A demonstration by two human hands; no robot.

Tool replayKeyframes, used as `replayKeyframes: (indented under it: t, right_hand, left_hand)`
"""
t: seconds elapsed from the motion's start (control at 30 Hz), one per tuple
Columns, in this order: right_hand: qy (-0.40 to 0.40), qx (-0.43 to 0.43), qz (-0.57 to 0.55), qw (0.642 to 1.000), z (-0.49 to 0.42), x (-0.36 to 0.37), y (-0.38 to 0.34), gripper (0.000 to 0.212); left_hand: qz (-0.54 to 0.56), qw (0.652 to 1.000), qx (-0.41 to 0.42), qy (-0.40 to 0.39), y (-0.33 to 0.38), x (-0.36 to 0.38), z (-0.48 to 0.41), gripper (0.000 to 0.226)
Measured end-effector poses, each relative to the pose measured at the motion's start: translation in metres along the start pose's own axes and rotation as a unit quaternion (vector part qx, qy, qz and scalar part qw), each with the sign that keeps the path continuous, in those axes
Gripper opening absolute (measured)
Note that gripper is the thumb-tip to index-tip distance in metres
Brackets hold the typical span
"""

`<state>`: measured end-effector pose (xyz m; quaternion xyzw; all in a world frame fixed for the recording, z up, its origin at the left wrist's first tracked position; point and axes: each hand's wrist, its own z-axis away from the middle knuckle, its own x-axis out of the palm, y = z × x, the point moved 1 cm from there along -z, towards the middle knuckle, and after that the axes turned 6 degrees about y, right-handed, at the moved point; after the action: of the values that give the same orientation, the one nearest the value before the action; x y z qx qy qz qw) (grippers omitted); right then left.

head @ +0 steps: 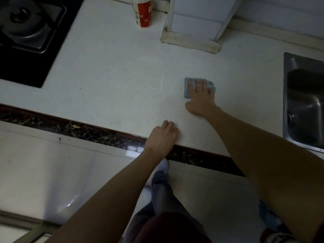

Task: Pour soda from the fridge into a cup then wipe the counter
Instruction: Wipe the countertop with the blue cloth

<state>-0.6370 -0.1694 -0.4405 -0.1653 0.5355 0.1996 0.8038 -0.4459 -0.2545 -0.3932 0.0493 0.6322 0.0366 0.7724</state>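
At the far left, the gas hob (26, 32) sits sunk into the white bench (114, 76), its black glass reaching the corner of my view and a round burner (22, 18) with its metal surround on top. Below the bench edge, a dark speckled strip (87, 134) runs along the front, and under that lies the pale tiled floor (52, 163).

Further right, at the back of the bench, stands the red and white paper cup (142, 12), upright, well apart from both my hands and just beside the base of a white box-like unit (194, 21) against the wall. I cannot tell from here what is inside the cup.

My left hand (162, 135) rests at the front edge of the bench, fingers curled loosely under, its grip on nothing. Below it my leg and a white shoe (164, 166) show over the floor.

To the right of that, my right hand (201, 100) lies palm down on the bench, fingers spread flat over a folded blue cloth (188, 88), pressing it against the surface rather than clenching it; the thumb sticks out to the left, off the cloth.

At the far right, the steel sink (305, 102) is set into the bench, its drain (290, 118) visible near the left wall of the basin.
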Motion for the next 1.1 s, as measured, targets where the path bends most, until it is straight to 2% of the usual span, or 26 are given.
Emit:
replayKeyframes:
  t: [0.33, 0.67, 0.87, 1.0, 1.1]
  right_hand:
    - [0.008, 0.034, -0.013, 0.999, -0.074, -0.036, 0.02, 0.083]
    - [0.023, 0.054, -0.024, 0.998, -0.115, -0.056, 0.031, 0.082]
    - [0.026, 0.046, -0.005, 0.999, -0.095, -0.046, 0.015, 0.08]
    - [0.01, 0.016, -0.011, 1.0, -0.049, -0.018, -0.01, 0.079]
    - [0.026, 0.0, -0.026, 0.999, -0.004, -0.002, -0.037, 0.079]
  left_hand:
    - [-0.016, 0.997, 0.003, -0.072, 0.002, 0.0, -0.014, 0.027]
    - [0.023, 0.998, 0.02, -0.062, -0.004, 0.005, -0.012, 0.033]
    - [0.007, 0.998, 0.019, -0.051, -0.004, 0.008, -0.006, 0.045]
    - [0.011, 0.998, 0.044, -0.048, -0.008, 0.011, -0.001, 0.049]
    - [0.036, 0.997, 0.062, -0.042, -0.016, 0.008, 0.004, 0.045]
